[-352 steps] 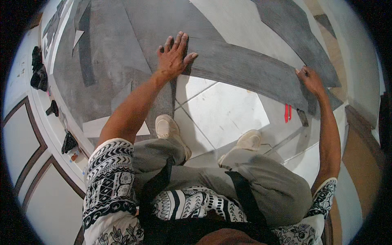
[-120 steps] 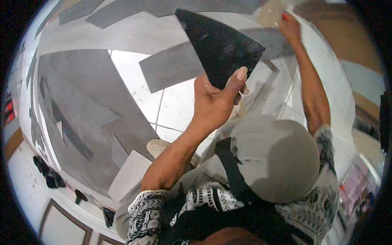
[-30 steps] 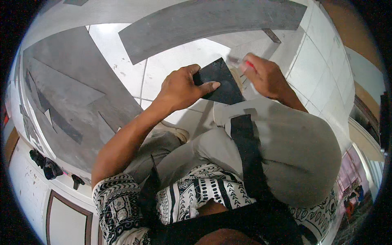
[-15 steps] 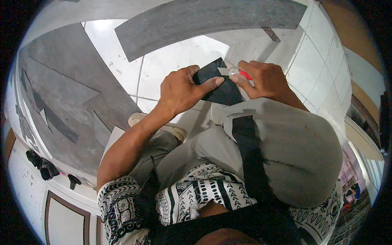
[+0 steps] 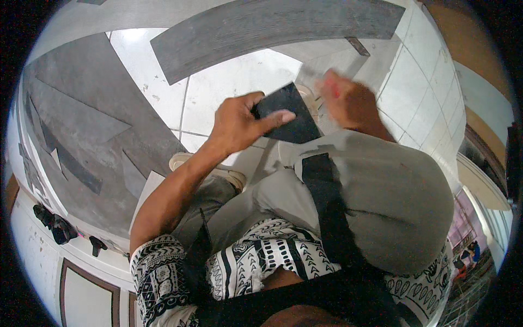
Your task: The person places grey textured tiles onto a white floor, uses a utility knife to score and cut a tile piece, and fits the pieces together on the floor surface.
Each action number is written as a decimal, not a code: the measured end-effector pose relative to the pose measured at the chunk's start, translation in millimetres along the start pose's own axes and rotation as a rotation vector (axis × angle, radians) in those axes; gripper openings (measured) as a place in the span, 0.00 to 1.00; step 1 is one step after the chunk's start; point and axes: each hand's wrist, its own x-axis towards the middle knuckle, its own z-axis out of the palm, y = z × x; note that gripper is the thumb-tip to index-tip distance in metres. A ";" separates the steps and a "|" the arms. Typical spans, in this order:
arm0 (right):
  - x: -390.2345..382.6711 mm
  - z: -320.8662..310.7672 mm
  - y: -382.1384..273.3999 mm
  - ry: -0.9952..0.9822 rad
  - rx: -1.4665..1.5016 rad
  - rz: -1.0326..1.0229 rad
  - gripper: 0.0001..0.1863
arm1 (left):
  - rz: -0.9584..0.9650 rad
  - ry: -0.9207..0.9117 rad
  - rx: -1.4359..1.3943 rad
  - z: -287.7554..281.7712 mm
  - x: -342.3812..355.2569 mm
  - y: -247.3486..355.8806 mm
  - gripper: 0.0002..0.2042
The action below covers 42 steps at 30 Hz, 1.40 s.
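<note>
My left hand (image 5: 237,122) grips a dark, flat piece (image 5: 291,122) just above my bent knee, thumb across its face and fingers curled at its edge. My right hand (image 5: 351,109) is closed on a red-handled blade (image 5: 333,87), blurred by motion, a short way right of the dark piece. One of my cream shoes (image 5: 308,98) shows between the piece and my right hand.
A long grey plank (image 5: 278,24) lies beyond my hands on white floor tiles (image 5: 218,71). A large grey sheet (image 5: 87,92) with offcuts lies at the left, near black items (image 5: 62,229) along a white ledge. A brown board (image 5: 455,32) is at the far right.
Half a second ago the blade was on the dark piece; my right hand has since pulled up and right from it. Earlier, my hands were farther apart, over the grey planks.
</note>
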 end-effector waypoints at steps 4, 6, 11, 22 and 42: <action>5.3 -33.4 26.3 0.165 0.417 0.388 0.17 | -0.010 -0.030 0.005 0.7 -2.5 6.8 0.21; -0.5 -26.7 14.0 0.029 0.318 0.225 0.18 | -0.100 -0.019 -0.095 7.3 2.8 -3.4 0.21; -0.4 -24.6 -23.5 -0.086 0.089 -0.272 0.19 | -0.120 -0.009 -0.019 3.8 5.6 -0.1 0.24; 5.9 -20.8 -29.0 -0.037 0.049 -0.354 0.21 | -0.084 0.083 0.219 -3.4 2.5 30.2 0.29; 14.8 -26.6 -24.1 -0.143 0.098 -0.317 0.19 | -0.066 0.068 0.067 -7.3 -0.6 5.7 0.27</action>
